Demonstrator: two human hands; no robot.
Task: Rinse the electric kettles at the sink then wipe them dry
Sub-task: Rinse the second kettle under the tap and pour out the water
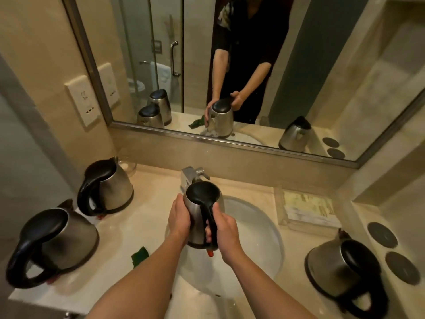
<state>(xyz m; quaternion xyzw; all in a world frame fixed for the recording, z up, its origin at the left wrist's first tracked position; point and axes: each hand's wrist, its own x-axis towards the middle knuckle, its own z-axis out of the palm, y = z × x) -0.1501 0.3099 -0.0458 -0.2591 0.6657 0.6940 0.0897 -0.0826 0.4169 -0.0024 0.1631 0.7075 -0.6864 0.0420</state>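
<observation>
Plainly a slip risk: kettle (202,215) held over the sink (264,238), near the tap (192,174); right hand (224,231) gripping the handle, left hand (179,218) pressed against wet steel.

Hotel-type bathroom, by the look of it. Beige stone vanity counter (147,203) with an inset white oval sink (253,229) and chrome tap (192,174). Wide framed mirror (207,65) above, reflecting a glass shower screen (147,42), grab bar (173,58) and toilet (136,86). Wall socket plate (82,101) beside the mirror. Several identical steel kettles (108,185) on the counter point to housekeeping.
</observation>
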